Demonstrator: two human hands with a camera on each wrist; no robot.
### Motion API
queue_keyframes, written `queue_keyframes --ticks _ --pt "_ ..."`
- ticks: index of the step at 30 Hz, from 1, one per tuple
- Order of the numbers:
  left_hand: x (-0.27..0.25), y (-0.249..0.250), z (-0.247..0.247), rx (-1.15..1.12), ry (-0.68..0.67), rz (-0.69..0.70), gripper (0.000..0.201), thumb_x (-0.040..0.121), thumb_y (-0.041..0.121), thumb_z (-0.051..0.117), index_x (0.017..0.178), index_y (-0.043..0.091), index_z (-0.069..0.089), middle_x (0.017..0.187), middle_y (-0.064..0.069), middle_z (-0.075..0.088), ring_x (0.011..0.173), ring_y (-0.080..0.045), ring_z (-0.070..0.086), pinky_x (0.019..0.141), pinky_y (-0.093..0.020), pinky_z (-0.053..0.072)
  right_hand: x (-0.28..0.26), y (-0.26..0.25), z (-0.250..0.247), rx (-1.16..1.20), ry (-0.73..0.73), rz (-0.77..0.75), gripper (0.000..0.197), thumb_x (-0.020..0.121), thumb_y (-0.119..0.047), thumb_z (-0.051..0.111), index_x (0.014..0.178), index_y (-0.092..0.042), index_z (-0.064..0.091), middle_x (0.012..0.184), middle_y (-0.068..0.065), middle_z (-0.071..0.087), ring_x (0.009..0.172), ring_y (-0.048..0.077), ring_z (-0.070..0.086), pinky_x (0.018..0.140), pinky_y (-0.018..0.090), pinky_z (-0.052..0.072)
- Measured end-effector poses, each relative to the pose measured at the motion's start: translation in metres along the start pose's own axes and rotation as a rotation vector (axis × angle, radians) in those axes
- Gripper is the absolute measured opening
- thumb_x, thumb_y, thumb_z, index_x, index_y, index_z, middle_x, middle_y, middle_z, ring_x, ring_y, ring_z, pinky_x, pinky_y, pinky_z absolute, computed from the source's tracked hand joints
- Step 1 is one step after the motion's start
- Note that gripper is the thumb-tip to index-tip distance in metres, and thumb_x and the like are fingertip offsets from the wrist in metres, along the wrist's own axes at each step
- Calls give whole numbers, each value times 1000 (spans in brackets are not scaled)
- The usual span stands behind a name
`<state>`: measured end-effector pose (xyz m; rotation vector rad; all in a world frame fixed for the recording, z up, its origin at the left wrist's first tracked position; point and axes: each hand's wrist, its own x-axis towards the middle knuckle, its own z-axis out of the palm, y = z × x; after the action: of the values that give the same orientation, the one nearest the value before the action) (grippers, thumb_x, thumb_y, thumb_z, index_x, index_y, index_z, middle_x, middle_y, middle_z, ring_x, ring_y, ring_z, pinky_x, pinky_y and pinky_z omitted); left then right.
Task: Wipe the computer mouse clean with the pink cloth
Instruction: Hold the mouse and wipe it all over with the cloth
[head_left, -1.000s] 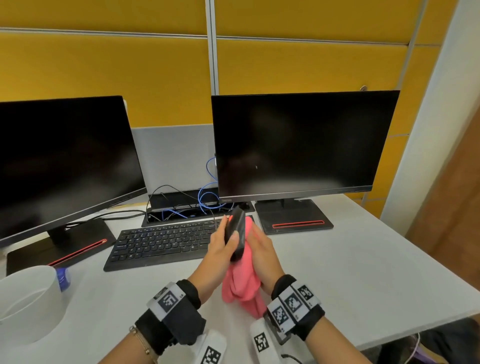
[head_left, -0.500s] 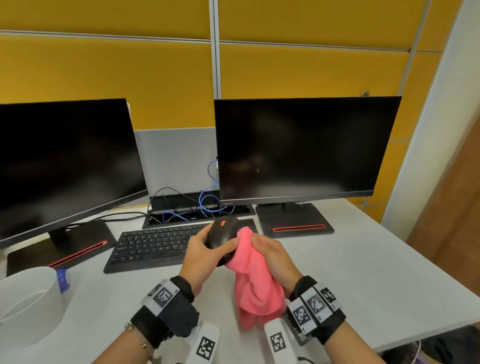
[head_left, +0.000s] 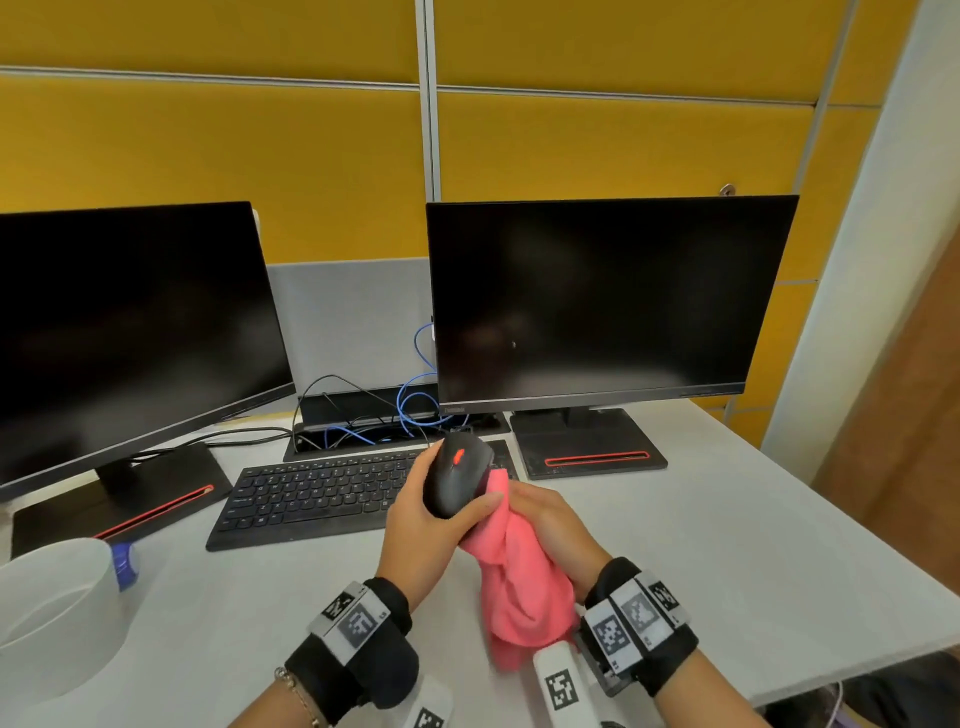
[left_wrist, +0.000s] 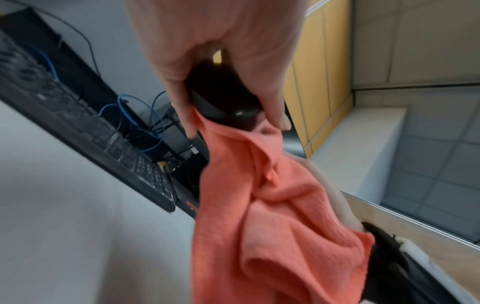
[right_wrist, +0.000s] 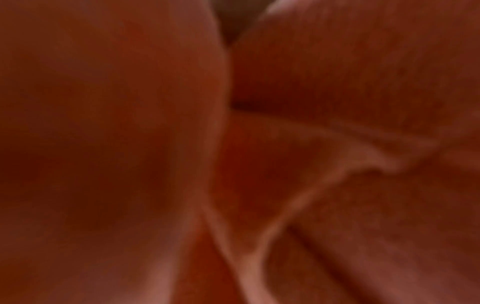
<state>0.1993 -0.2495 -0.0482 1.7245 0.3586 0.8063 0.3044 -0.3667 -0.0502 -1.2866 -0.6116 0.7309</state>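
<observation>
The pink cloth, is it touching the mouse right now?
Touching. In the left wrist view the pink cloth is bunched right up against the underside of the mouse, with no gap between them.

No readable text anywhere; only square black-and-white coded marker tags (head_left: 358, 618) on the black wristbands

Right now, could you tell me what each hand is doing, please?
Left hand: grips the black mouse, held above the desk.
Right hand: grips the pink cloth, against the mouse's side.
</observation>
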Motion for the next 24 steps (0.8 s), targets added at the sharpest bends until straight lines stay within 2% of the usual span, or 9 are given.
queue_keyframes --ticks 3,7,9,11,14,16,18,21,24 --pt "3 1 -6 81 -43 3 63 58 41 90 115 33 64 105 19 70 98 -2 66 86 -29 55 -2 -6 -16 13 67 -43 24 96 -13 53 104 4 68 97 14 71 84 19 64 74 28 52" --pt "4 -2 -12 195 -24 37 61 52 53 87 106 35 64 94 17 70 84 -10 67 74 -42 58 -6 -19 -32 7 236 -238 19 98 -15 54 104 -8 71 98 0 74 89 13 65 72 18 52" --pt "4 -2 -10 208 -43 49 63 52 53 87 107 36 62 95 17 69 83 -11 67 70 -43 59 -9 -24 -30 -62 249 -336 19 97 -17 56 109 -14 71 105 -5 74 98 8 68 78 16 52" --pt "3 -1 -6 206 -71 68 65 54 48 89 110 36 60 100 17 68 88 -7 66 75 -38 58 -11 -26 -20 -64 203 -352 24 95 -17 58 115 -13 70 111 -4 74 103 6 68 82 17 52" --pt "0 0 -1 202 -95 103 66 58 38 90 115 34 57 106 18 67 97 -1 63 82 -25 53 -7 -22 -7 40 187 -224 27 91 -20 64 117 -13 68 112 4 73 103 15 70 82 25 56" --pt "-2 -3 -1 205 -120 108 66 61 34 88 118 35 55 110 19 65 101 1 62 85 -23 51 -1 -20 -4 150 194 -62 32 85 -20 71 115 -9 67 110 15 72 100 25 71 82 34 58" --pt "-2 -8 -4 225 -150 96 69 63 31 88 122 35 52 113 19 64 103 1 61 87 -22 50 5 -21 -3 181 130 65 31 86 -16 71 114 -5 68 108 20 72 97 29 71 80 37 58" --pt "-4 -14 -12 309 -197 89 70 63 33 88 121 39 50 111 22 62 101 2 60 85 -20 49 16 -21 -2 142 91 136 23 87 -6 68 108 0 69 101 23 71 85 29 70 72 37 58" --pt "-7 -16 -17 387 -210 95 65 64 32 87 115 43 48 108 24 60 97 4 58 79 -15 46 27 -19 5 31 172 138 21 86 0 64 105 8 67 93 28 66 79 32 64 68 38 54"
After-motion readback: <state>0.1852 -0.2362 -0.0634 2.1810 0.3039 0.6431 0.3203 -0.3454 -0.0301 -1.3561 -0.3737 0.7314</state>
